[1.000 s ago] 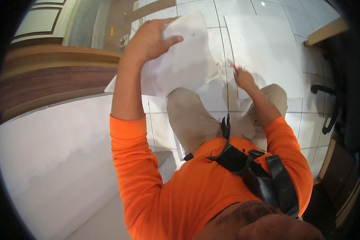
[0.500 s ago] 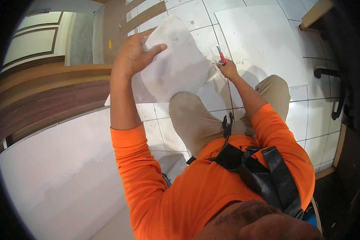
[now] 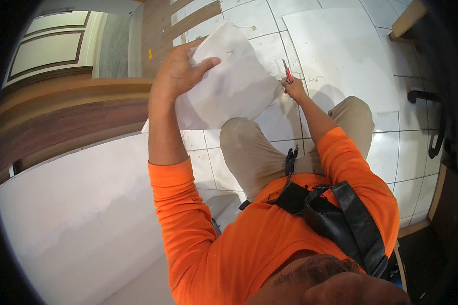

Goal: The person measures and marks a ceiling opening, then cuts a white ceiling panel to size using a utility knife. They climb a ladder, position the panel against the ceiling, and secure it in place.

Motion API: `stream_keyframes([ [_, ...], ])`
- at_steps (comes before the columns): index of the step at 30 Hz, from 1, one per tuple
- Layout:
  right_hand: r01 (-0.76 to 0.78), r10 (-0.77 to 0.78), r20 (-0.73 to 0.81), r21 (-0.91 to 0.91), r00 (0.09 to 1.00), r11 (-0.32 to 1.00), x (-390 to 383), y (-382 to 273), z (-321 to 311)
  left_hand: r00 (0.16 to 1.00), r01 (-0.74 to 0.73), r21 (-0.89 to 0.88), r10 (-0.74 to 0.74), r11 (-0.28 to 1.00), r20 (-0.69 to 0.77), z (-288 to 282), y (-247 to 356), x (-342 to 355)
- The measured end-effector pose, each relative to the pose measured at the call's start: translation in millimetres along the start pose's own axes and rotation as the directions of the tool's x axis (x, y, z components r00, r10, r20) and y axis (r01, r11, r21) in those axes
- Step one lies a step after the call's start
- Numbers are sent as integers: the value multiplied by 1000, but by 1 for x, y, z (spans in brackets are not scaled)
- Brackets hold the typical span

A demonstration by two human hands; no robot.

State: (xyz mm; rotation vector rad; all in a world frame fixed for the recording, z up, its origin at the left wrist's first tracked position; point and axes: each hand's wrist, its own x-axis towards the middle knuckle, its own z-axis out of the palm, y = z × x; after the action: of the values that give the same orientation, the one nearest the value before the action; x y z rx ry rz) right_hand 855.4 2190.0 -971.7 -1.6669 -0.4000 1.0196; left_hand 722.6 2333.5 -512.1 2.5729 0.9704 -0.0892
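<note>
My left hand [image 3: 184,68] grips the far left edge of a curved white sheet [image 3: 234,76], its thumb lying over the face and its fingers behind. The sheet is raised and bends toward my left knee. In my right hand [image 3: 295,90] is a red utility knife [image 3: 288,73], its thin blade pointing away from me. The right hand is close beside the sheet's right edge; whether its fingers also touch that edge I cannot tell.
Another white sheet [image 3: 346,56] lies on the tiled floor [image 3: 409,147] at the far right. A long white panel [image 3: 81,213] stretches along the left, beside a brown wooden frame [image 3: 86,112]. A black curved handle [image 3: 425,96] shows at the right.
The whole view has shifted slightly, so most things appear a little further right. The knife's blade is tilted a bit differently. Both hands keep their holds.
</note>
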Motion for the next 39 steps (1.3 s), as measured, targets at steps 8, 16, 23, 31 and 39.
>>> stream_keyframes([
  [8,-35,-7,-126,-328,992,944,30,48,6,981,-116,182,142,976,-132,4,3,3],
  [16,-299,303,-42,75,952,951,-37,0,13,975,-27,100,48,995,-216,5,-21,-4],
  [23,-160,156,38,120,987,980,-20,14,16,988,45,-9,-46,999,-148,-12,-25,-4],
  [31,-375,340,158,396,927,838,-18,26,13,991,123,266,-107,956,-77,8,-13,5],
  [39,-420,364,221,325,905,847,-37,5,4,997,69,141,-66,988,-31,3,-26,-5],
])
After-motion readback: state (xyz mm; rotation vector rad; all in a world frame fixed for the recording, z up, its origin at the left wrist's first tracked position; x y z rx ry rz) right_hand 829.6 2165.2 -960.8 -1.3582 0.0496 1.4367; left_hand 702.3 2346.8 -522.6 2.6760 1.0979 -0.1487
